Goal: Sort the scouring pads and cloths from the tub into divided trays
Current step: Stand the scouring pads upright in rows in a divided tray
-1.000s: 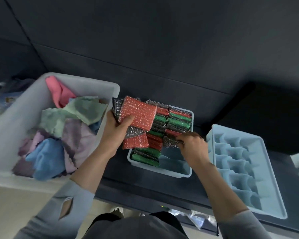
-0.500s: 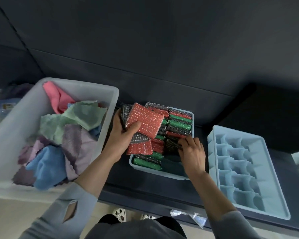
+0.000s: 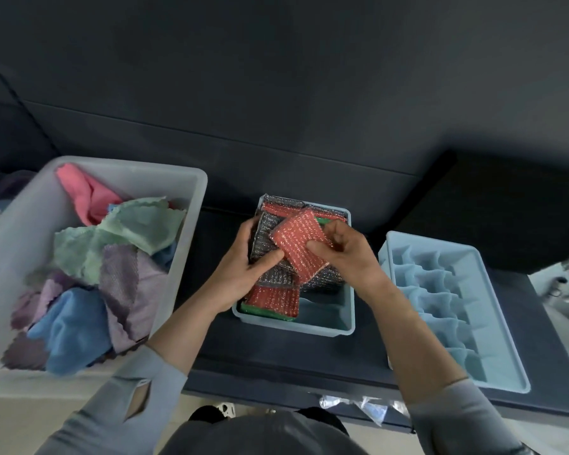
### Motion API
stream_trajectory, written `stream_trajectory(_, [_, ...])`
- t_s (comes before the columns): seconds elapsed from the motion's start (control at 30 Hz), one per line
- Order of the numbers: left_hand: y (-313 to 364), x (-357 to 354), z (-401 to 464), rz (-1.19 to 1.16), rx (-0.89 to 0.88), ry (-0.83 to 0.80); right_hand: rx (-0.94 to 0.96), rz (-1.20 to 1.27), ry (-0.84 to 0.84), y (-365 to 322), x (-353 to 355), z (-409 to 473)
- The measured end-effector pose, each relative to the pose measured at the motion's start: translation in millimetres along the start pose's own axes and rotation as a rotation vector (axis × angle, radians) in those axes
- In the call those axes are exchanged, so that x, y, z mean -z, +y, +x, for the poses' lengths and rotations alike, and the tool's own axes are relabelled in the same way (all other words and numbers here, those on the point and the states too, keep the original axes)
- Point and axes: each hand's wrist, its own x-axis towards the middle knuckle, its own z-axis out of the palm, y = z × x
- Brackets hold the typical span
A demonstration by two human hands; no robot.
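Evidently light and springy, the red scouring pad is pinched at its 3 o'clock edge by the right hand above the middle tray. A fanned stack of pads is gripped by the left hand; edges offer the surest hold.

A: What's in the middle?
B: A pale blue tray on the dark tabletop, packed with scouring pads; the left hand grips a grey-and-red stack over it; the right hand pinches a red pad on top.
A: And around it?
B: At nine o'clock a white tub of coloured cloths; at three o'clock a divided tray, pale blue.
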Motion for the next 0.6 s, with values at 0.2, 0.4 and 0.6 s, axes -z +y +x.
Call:
stream_trajectory(0.2, [2, -1, 7, -0.062, 0.026, 0.212, -0.039, -0.133, 0.123, 18, 31, -13])
stream_trajectory(0.4, [3, 4, 13, -0.105, 0.065, 0.35, 0.04, -0.92, -0.003, 35, 16, -25])
stream_trajectory(0.6, [-2, 2, 10, -0.058, 0.061, 0.33, 0.235, -1.135, 0.008, 60, -13, -23])
